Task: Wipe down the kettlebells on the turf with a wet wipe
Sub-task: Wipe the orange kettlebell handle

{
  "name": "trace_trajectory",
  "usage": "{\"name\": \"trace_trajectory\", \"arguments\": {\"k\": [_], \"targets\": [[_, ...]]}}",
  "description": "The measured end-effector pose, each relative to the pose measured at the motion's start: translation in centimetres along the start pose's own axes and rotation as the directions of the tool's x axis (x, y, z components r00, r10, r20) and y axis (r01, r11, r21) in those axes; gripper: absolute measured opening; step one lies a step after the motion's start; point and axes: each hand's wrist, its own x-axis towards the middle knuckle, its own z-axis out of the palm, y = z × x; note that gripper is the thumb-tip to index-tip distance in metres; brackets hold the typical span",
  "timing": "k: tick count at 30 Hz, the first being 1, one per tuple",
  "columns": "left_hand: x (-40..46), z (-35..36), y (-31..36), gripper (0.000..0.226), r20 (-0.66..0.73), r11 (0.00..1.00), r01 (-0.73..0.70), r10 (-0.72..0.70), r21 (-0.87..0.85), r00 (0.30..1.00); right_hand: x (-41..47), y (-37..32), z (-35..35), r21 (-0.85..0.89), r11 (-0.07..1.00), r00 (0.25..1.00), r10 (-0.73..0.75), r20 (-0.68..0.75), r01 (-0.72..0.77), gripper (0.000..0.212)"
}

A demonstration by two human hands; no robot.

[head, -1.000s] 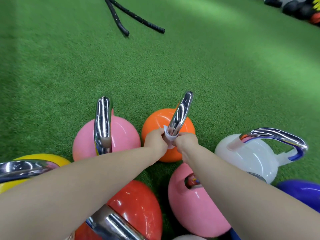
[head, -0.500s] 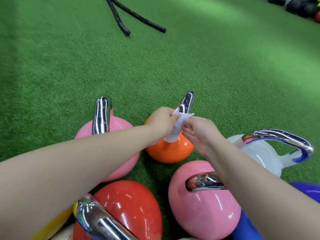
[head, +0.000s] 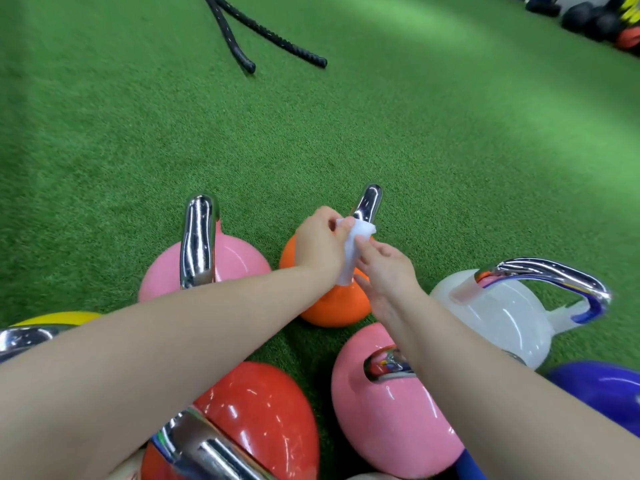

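Note:
Several kettlebells with chrome handles stand on green turf. An orange kettlebell [head: 332, 306] sits in the middle, its handle [head: 369, 202] pointing away from me. My left hand [head: 320, 242] pinches a white wet wipe [head: 353, 251] by its top edge, just in front of that handle. My right hand [head: 384, 271] is beside the hanging wipe, its fingers touching the wipe's lower part. Around the orange one stand a pink kettlebell [head: 235, 261] at left, a red one [head: 263, 420], a second pink one [head: 388, 410] and a white one [head: 502, 317].
A yellow kettlebell [head: 59, 317] shows at the left edge, a purple one [head: 602, 389] at the right edge. Two black battle rope ends [head: 242, 32] lie on the turf far ahead. Dark balls [head: 595, 19] are piled at the far right corner.
The wipe has come off the orange kettlebell's handle base and been lifted. My left hand now holds it up by the top while my right hand has slipped to its lower part.

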Motion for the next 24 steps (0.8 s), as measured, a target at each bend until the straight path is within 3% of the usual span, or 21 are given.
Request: {"name": "trace_trajectory", "arguments": {"k": [7, 11, 15, 18, 21, 24], "targets": [[-2.3, 0.3, -1.0, 0.042, 0.203, 0.955, -0.170, 0.122, 0.241, 0.972, -0.8, 0.9, -0.7, -0.148, 0.989, 0.998, 0.005, 0.061, 0.004, 0.031], [-1.8, 0.8, -1.3, 0.037, 0.232, 0.952, -0.172, 0.112, 0.255, 0.966, -0.6, -0.2, -1.1, -0.146, 0.985, 0.992, 0.101, 0.070, -0.090, 0.032], [-1.6, 1.4, -1.2, 0.033, 0.248, 0.980, -0.093, 0.047, 0.177, 0.968, -0.2, -1.7, -1.6, -0.214, 0.970, 0.993, 0.115, 0.010, -0.111, 0.020], [-1.8, 2.1, -1.5, 0.026, 0.189, 1.000, -0.018, 0.017, 0.003, 0.982, 1.2, -2.5, -2.2, -0.293, 0.953, 0.997, 0.068, -0.031, -0.075, 0.012], [-2.3, 2.4, -1.8, 0.021, 0.115, 0.995, 0.026, -0.014, -0.100, 0.993, 2.2, -2.5, -2.3, -0.299, 0.951, 0.990, 0.043, -0.133, -0.082, 0.042], [-3.1, 2.3, -2.5, 0.022, 0.137, 0.975, 0.089, -0.062, -0.202, 0.989, 2.4, -2.4, -2.5, -0.319, 0.945, 0.993, 0.034, -0.117, -0.070, 0.039]]}}
